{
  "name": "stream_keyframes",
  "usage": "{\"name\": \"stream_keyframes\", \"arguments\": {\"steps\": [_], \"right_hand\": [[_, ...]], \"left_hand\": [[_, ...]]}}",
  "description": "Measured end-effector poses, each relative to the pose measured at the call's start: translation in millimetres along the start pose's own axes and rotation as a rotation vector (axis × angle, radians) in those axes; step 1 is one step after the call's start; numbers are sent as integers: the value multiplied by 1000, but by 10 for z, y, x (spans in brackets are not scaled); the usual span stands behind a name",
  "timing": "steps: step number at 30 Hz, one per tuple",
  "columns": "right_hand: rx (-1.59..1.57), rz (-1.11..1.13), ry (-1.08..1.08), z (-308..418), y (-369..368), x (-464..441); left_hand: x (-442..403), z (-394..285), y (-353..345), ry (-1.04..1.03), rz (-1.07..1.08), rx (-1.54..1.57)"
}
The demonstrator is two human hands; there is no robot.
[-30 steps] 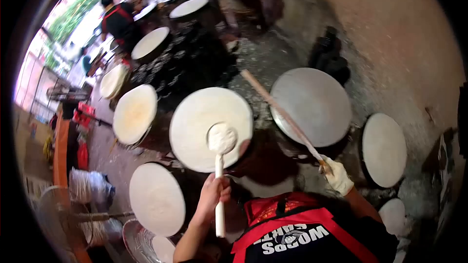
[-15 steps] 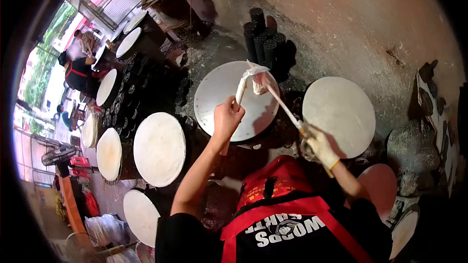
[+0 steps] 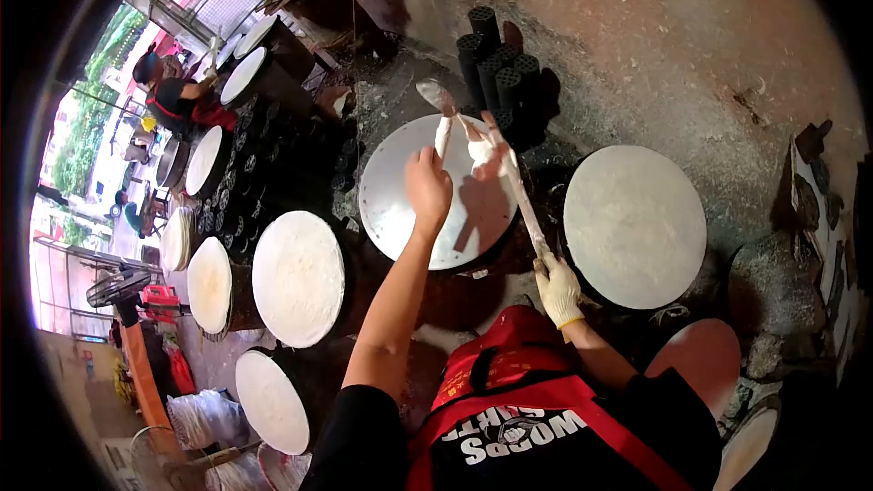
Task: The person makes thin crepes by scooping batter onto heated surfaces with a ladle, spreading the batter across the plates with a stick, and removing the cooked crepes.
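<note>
My bare left hand is closed around a short spatula-like tool, its shaft white and its flat end pointing up and away. My right hand, in a cream knitted glove, grips a long pale stick. A soft white lump of what looks like dough clings near the stick's far end, close to the tool in my left hand. Both tools are held above a round metal griddle, which carries their shadow.
A white-topped round plate stands to the right, another to the left. Black perforated coal briquettes are stacked behind the griddle, by the wall. A person in a red apron is at the far left, near a fan.
The tool in my left hand has swung clear of the white lump, its flat end now showing. My right hand has moved slightly left and down. The far person has shifted right.
</note>
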State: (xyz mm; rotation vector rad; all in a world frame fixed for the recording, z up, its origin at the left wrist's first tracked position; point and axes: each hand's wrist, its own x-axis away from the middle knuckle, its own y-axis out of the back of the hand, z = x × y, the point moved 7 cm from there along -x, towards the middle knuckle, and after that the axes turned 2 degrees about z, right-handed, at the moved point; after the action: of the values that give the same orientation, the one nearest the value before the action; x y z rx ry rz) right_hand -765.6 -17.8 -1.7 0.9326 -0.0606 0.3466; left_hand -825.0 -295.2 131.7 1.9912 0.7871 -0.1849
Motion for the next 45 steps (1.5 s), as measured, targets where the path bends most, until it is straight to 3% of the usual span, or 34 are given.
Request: {"name": "stream_keyframes", "arguments": {"steps": [3,4,6,7,8,11,15,17,19,22,24,25,27,31,33,40,45], "right_hand": [[-181,20,-99,208,-94,-198],[-317,-163,124,268,-294,-415],[-700,-110,122,391,-533,-678],[-934,136,-118,567,-573,-650],[-1217,222,-226,743,-546,-597],[-1522,238,-441,724,-584,-399],[-1446,-1,-374,613,-820,114],[-1396,-24,-399,724,-1101,75],[-1364,-59,-422,1017,-1127,-100],[-1268,52,-388,1391,-1063,-470],[-1123,180,-305,1400,-1089,-714],[-1136,204,-369,1467,-918,-632],[-1248,256,-328,1337,-818,-531],[-1246,-9,-354,919,-755,0],[-1196,-3,-456,845,-917,59],[-1081,180,-255,1566,-1165,-493],[-893,547,-170,1692,-866,-362]], "left_hand": [[-101,161,163,18,-25,-42],[-125,159,260,30,-25,-33],[-142,267,390,75,-27,-26],[-115,301,486,82,-41,5],[-43,345,588,92,-52,36],[329,657,835,281,43,44],[1189,1249,1070,500,106,84],[1572,1260,1246,704,24,485],[1811,1216,1370,754,-60,760],[2048,1141,1441,853,-102,1180],[2354,1298,1351,1001,-12,1302],[2457,1313,1353,1072,38,1362],[2788,1405,1387,1267,205,1255],[3250,1456,1555,1337,159,1286],[3413,1533,1591,1353,123,1305],[3736,1693,1549,1422,-43,1323],[4002,1788,1414,1445,-165,1295]]}}
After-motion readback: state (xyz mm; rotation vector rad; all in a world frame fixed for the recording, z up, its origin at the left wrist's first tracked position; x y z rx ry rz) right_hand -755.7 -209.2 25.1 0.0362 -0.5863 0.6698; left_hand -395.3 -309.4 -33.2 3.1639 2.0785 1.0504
